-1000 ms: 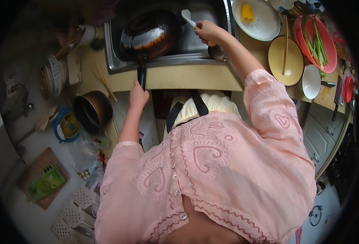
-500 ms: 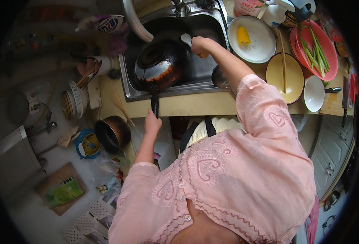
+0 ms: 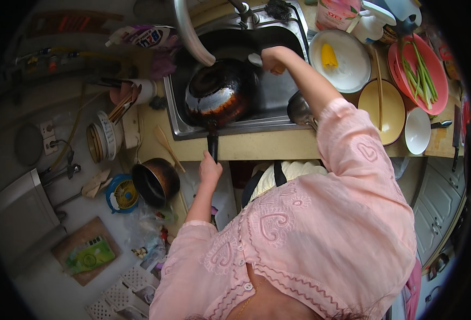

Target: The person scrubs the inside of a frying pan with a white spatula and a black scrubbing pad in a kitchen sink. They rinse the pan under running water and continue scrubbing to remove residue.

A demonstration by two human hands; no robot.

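Observation:
An overturned wok (image 3: 219, 98) rests in the sink (image 3: 179, 130), its blackened, rust-brown underside facing up. Its dark handle sticks out over the front edge of the counter, and my left hand (image 3: 210, 172) is closed around it. Beyond the wok's right side, over the basin, my right hand (image 3: 274, 60) grips a pale, rounded-ended tool (image 3: 255, 60). Only its tip shows past my fingers, a little apart from the wok. A metal ladle-like utensil (image 3: 300, 110) lies at the sink's right side, partly behind my right arm.
A curved pale hose (image 3: 190, 37) hangs over the basin near the faucet (image 3: 246, 13). On the right stand a white bowl (image 3: 350, 80) with corn, a cream bowl (image 3: 387, 114) with chopsticks, and a pink dish (image 3: 439, 88) with green stalks. A pot (image 3: 158, 184) sits at left; a knife (image 3: 456, 136) lies far right.
The whole view has shifted, so the scene sits lower and further right. My right hand has turned slightly, with less of the pale tool showing. My left hand keeps the wok's handle.

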